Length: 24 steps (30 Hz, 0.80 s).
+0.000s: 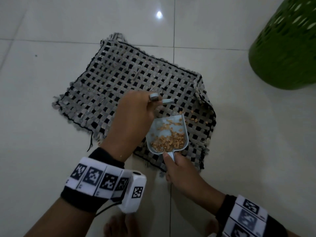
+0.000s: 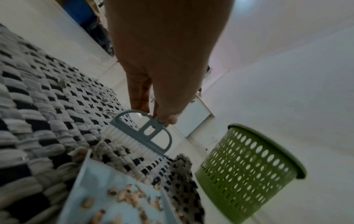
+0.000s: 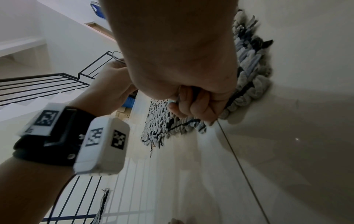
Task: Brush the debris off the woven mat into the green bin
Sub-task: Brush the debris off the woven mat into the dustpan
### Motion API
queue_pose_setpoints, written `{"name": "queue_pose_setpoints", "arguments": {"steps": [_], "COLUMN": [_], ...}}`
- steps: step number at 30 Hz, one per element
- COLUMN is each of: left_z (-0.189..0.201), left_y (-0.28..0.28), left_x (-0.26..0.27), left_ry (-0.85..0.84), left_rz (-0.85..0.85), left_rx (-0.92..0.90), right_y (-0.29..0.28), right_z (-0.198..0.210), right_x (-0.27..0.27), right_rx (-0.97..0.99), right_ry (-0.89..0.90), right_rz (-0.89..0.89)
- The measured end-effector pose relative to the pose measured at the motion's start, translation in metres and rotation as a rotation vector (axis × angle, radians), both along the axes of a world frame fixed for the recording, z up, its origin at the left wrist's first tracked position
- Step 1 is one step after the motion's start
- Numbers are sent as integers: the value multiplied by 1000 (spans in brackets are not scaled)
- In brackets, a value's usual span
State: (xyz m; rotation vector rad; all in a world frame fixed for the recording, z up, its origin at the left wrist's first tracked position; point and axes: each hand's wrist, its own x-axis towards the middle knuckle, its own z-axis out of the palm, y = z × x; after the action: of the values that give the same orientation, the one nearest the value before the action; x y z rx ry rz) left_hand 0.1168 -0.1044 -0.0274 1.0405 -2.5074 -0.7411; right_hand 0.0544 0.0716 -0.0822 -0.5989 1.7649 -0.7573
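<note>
A grey and black woven mat [image 1: 130, 77] lies on the tiled floor. My left hand [image 1: 136, 106] grips a small grey-blue brush [image 2: 141, 133] by its handle, its white bristles down on the mat at the mouth of the dustpan. My right hand [image 1: 177, 168] grips the handle of a pale blue dustpan [image 1: 164, 124], which rests on the mat's near right part and holds a heap of tan debris [image 1: 169, 141]. A few tan crumbs [image 1: 195, 117] lie on the mat just beyond the pan. The green bin [image 1: 285, 47], perforated, stands on the floor at the far right.
Pale glossy floor tiles [image 1: 51, 117] surround the mat on all sides. The mat's right edge [image 1: 206, 103] is rumpled. A black stair railing [image 3: 47, 84] shows in the right wrist view. My bare feet [image 1: 118, 226] are at the bottom edge.
</note>
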Motion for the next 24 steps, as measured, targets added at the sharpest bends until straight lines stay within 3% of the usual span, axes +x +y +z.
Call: {"name": "queue_pose_setpoints", "arguments": {"steps": [3, 8, 13, 16, 19, 24], "left_z": [-6, 5, 3, -1, 2, 6], "left_y": [5, 21, -1, 2, 7, -23], "left_x": [-2, 8, 2, 6, 15, 22], "left_ry": [-101, -53, 29, -86, -73, -37], "left_rz": [-39, 75, 117, 69, 105, 221], "left_rx": [-14, 74, -67, -16, 67, -54], "right_y": [0, 1, 3, 6, 13, 29], "right_z": [0, 1, 3, 4, 5, 12], "right_x": [-1, -1, -2, -1, 2, 8], "right_rx": [8, -17, -33, -40, -57, -46], "right_ry": [-1, -3, -18, -14, 17, 3], "right_rz": [7, 14, 23, 17, 26, 16]}}
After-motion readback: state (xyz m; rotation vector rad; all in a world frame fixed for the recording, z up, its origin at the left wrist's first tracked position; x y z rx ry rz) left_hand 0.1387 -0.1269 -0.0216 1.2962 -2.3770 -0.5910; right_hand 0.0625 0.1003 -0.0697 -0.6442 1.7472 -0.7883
